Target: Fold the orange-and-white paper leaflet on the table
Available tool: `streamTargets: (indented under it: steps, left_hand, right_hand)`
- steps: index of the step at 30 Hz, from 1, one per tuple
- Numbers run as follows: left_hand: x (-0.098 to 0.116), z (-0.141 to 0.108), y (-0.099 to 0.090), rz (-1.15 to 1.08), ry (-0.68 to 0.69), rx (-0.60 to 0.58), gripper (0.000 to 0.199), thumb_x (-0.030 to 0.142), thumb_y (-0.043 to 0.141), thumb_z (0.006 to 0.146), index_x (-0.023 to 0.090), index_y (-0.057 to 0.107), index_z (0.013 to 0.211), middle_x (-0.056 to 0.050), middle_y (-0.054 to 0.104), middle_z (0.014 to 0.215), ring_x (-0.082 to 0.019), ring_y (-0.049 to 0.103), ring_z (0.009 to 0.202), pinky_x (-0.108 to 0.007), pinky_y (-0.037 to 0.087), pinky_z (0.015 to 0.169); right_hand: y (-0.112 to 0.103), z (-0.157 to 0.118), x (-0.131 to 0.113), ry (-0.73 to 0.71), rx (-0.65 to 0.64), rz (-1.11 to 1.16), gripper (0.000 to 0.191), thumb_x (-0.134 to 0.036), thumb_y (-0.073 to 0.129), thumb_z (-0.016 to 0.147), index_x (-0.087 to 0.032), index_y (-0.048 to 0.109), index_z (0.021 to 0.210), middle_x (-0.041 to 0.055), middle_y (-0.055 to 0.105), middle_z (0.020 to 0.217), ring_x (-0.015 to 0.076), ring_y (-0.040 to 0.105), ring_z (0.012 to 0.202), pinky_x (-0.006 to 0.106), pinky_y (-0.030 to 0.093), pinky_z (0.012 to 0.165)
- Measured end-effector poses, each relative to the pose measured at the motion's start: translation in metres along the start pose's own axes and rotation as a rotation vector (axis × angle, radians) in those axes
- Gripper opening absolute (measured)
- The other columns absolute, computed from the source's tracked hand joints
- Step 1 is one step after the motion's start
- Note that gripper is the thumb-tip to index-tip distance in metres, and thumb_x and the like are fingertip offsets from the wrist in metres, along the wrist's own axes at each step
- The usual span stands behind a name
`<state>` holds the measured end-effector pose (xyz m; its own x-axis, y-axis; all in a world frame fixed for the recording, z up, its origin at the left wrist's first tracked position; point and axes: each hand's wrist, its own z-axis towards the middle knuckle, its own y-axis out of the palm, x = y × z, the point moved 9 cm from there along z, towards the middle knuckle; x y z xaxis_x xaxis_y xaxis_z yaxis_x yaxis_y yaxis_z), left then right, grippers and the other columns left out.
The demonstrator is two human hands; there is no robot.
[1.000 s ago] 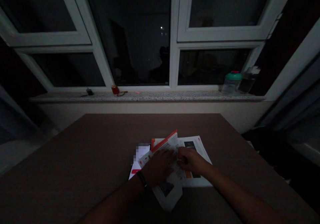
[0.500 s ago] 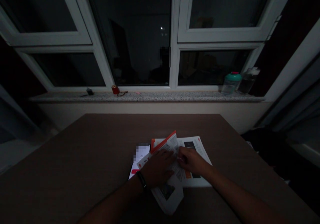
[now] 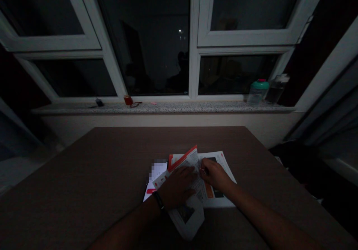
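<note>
A printed paper sheet [image 3: 188,225] with an orange-red edge lies folded at a slant on the table. Flat across it rests my left hand [image 3: 179,186], fingers spread, a dark band on the wrist. My right hand [image 3: 214,173] is closed, its curled fingers pressed at the sheet's right-hand fold edge; what they hold, if anything, is hidden. Under the folded sheet and my right forearm lies more printed paper [image 3: 227,164] with orange blocks and dark pictures. To the left, partly covered by the sheet, a lit screen [image 3: 160,169] shows a red button.
The brown table [image 3: 84,171] stands below a window. On the speckled sill [image 3: 173,107] are a small red jar [image 3: 128,100], a small dark object [image 3: 99,102], a green-lidded shaker bottle [image 3: 258,89] and a clear bottle [image 3: 276,89]. Dark cloth [image 3: 291,153] lies at the right.
My right hand has slid a little way up, away from me, along the fold edge. My left hand stays in place on the sheet.
</note>
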<state>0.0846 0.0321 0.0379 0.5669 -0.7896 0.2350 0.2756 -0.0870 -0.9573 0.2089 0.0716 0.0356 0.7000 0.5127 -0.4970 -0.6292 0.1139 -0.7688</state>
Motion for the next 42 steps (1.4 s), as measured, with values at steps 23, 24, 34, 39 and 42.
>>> streamTargets:
  steps: [23,24,34,39,42]
  left_hand:
    - [0.002,0.001,0.002,0.009,0.014,-0.027,0.058,0.034,0.065,0.089,0.023,0.04,0.14,-0.008,0.047,0.141,-0.03,0.04,0.129,-0.047,0.033,0.108]
    - [0.003,0.001,0.0,0.001,0.017,-0.025,0.055,0.032,0.066,0.088,0.023,0.042,0.137,-0.008,0.049,0.138,-0.029,0.042,0.127,-0.046,0.035,0.106]
    - [0.008,0.005,-0.006,-0.012,0.03,-0.024,0.042,0.022,0.065,0.087,0.022,0.05,0.126,-0.006,0.055,0.125,-0.027,0.048,0.116,-0.043,0.04,0.1]
    - [0.006,0.002,-0.005,-0.025,0.028,0.015,0.042,0.024,0.063,0.089,0.022,0.049,0.128,-0.008,0.05,0.134,-0.028,0.045,0.124,-0.046,0.037,0.104]
    - [0.002,0.0,-0.002,-0.018,0.017,0.014,0.048,0.025,0.064,0.089,0.022,0.045,0.133,-0.009,0.046,0.141,-0.029,0.04,0.131,-0.048,0.034,0.107]
  right_hand:
    - [0.002,-0.006,-0.001,-0.033,-0.036,0.055,0.012,-0.012,0.055,0.08,-0.021,0.048,0.078,-0.0016,0.055,0.074,0.0144,0.053,0.067,0.023,0.036,0.061]
    - [0.003,-0.007,-0.003,-0.049,-0.053,0.063,0.011,-0.012,0.055,0.08,-0.021,0.049,0.079,-0.0017,0.056,0.073,0.0144,0.054,0.067,0.023,0.036,0.06]
    - [0.01,-0.008,-0.009,-0.086,-0.129,0.1,0.015,-0.009,0.058,0.075,-0.021,0.049,0.076,-0.0036,0.053,0.07,0.0125,0.052,0.063,0.021,0.033,0.057]
    - [0.002,-0.001,0.006,0.03,-0.002,0.036,0.014,-0.01,0.055,0.078,-0.021,0.047,0.075,-0.0029,0.054,0.071,0.0131,0.052,0.064,0.022,0.034,0.059]
    - [0.003,-0.002,0.005,0.02,-0.018,0.07,0.014,-0.01,0.056,0.078,-0.021,0.048,0.076,-0.0029,0.056,0.071,0.013,0.053,0.064,0.022,0.035,0.059]
